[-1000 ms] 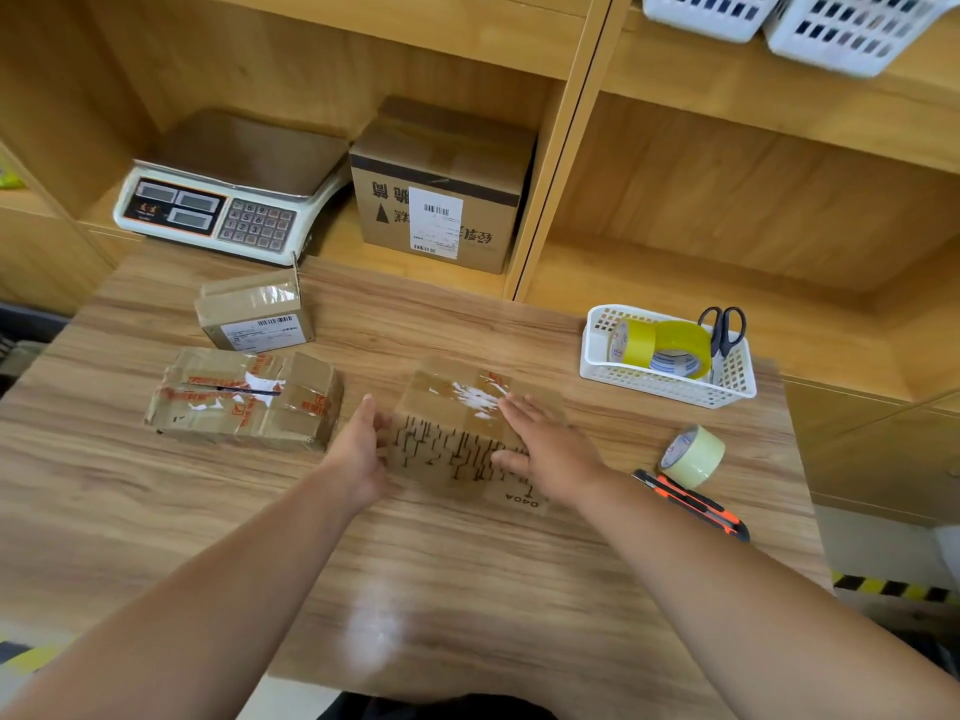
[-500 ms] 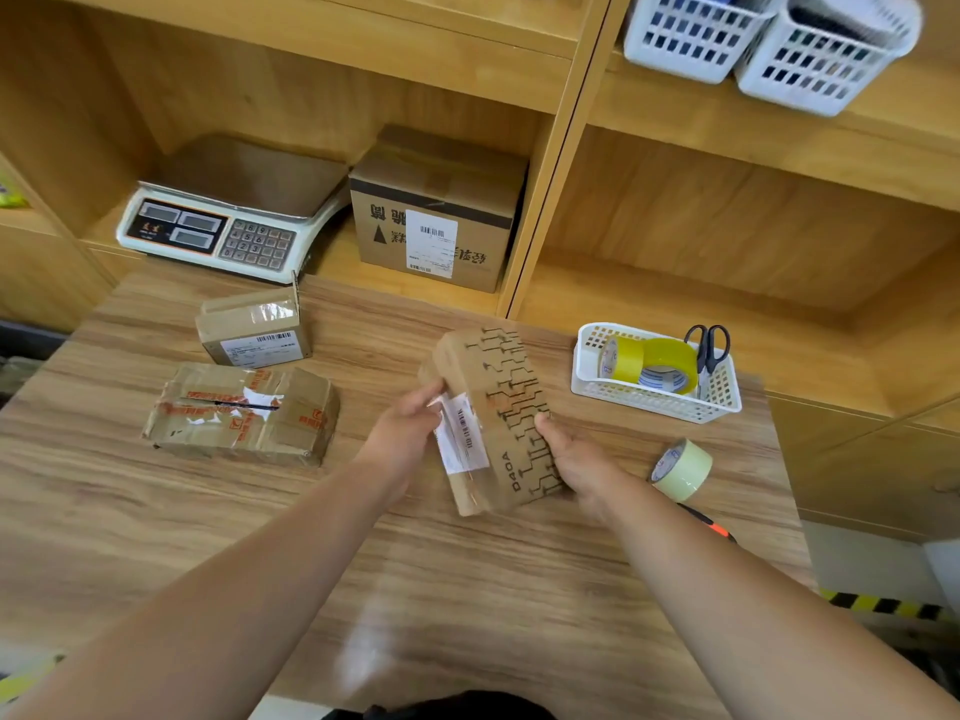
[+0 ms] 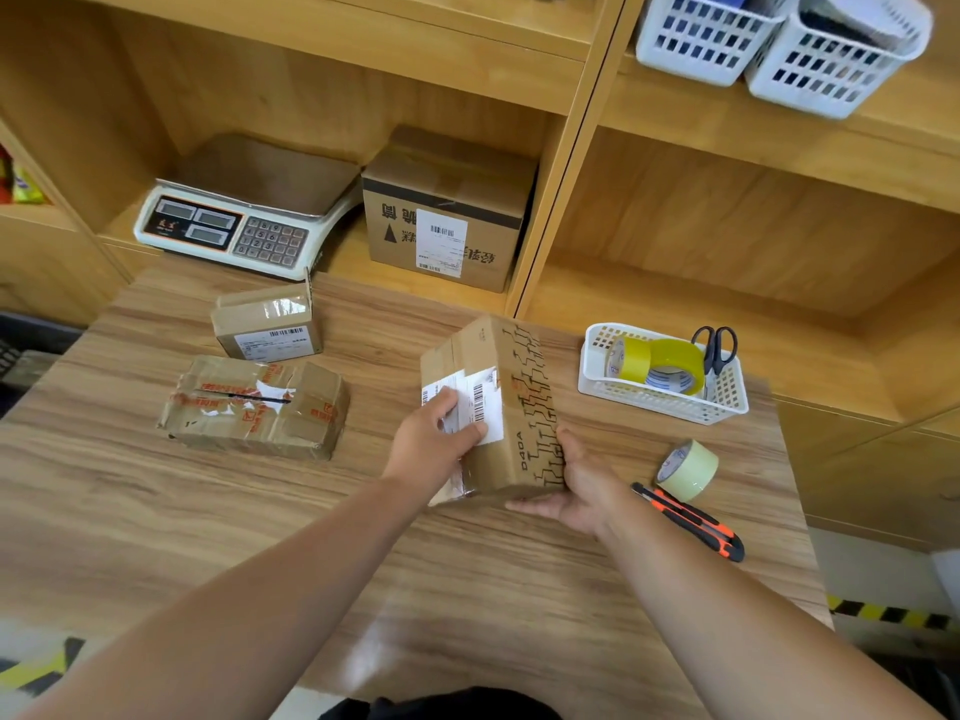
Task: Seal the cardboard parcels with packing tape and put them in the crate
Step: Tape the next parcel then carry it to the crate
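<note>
A cardboard parcel (image 3: 524, 402) with black line print and a white label is held just above the table centre, tilted on its edge. My left hand (image 3: 428, 441) grips its labelled face, thumb over the label. Under its lower right corner, my right hand (image 3: 582, 485) cups the printed side. A crumpled, heavily taped parcel (image 3: 260, 407) lies to the left, and a small labelled parcel (image 3: 267, 324) stands behind that one. A pale tape roll (image 3: 685, 470) lies at the right beside an orange-black box cutter (image 3: 691, 522). No crate shows.
A white basket (image 3: 665, 402) at the right rear of the wooden table (image 3: 260, 537) holds yellow tape rolls (image 3: 654, 363) and scissors (image 3: 719, 348). In the shelf behind stand a scale (image 3: 234, 226) and a larger box (image 3: 447, 210). White baskets (image 3: 779, 44) sit on the upper shelf.
The parcel lay flat under both hands a second ago. It has been lifted and turned onto its edge, label face now toward my left hand.
</note>
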Available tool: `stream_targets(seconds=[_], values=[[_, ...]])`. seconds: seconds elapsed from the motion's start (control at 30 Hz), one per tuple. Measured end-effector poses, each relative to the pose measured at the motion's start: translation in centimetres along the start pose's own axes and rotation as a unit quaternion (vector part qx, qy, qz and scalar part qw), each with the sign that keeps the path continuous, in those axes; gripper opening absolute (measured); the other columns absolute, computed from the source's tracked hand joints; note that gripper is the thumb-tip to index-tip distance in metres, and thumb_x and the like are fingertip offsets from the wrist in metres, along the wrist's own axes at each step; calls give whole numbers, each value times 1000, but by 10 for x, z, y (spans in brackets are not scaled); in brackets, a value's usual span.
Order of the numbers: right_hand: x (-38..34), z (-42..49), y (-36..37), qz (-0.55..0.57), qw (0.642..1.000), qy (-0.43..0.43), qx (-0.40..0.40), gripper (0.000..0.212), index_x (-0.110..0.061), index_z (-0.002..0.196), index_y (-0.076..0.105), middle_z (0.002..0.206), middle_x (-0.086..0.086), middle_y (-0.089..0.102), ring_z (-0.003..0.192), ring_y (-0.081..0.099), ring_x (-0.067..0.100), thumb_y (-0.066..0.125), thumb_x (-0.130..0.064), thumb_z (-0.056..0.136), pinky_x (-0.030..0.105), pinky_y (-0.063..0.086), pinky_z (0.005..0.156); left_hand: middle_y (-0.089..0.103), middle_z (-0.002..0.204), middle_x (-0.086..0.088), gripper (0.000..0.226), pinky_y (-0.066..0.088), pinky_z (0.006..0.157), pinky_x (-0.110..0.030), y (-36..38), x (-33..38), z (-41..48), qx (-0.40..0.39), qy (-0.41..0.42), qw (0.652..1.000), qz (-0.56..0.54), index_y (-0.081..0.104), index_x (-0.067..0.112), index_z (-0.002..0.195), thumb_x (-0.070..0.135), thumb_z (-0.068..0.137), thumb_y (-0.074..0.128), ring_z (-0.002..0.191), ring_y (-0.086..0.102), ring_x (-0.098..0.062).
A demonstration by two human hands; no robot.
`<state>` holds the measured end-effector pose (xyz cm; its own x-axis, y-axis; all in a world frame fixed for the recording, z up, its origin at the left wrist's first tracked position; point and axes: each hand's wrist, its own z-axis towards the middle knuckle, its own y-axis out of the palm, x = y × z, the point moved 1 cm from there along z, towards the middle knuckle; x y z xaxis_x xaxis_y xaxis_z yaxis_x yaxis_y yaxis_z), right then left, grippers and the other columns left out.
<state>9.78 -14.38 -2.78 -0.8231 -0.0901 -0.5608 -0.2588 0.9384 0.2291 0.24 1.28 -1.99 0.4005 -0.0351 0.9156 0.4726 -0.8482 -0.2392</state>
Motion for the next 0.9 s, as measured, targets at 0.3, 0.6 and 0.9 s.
stream_targets(seconds=[0.3,0.6,0.9], values=[[-2,-2,2,-100,992,-74,15,33,-16,107,62,92,10,72,82,67,26,38,-38,99,38,55,60,50,101,3,14,41,82,-26,-2,7,-6,-25,-8,999,23,58,26,94,14,88,57,94,47,-14],[-3,-4,1,-131,982,-129,-31,32,-29,117,59,107,10,68,92,59,22,42,-14,94,39,46,78,67,118,10,76,45,103,-35,-11,8,-7,-73,-78,992,-66,60,25,127,66,63,66,109,62,-8],[-7,-11,3,-15,993,-58,-98,66,-24,152,16,160,4,4,146,-1,28,30,-37,88,69,3,107,48,133,13,70,32,103,-21,-18,13,-5,-86,-11,996,-11,44,21,140,9,78,75,122,42,1]])
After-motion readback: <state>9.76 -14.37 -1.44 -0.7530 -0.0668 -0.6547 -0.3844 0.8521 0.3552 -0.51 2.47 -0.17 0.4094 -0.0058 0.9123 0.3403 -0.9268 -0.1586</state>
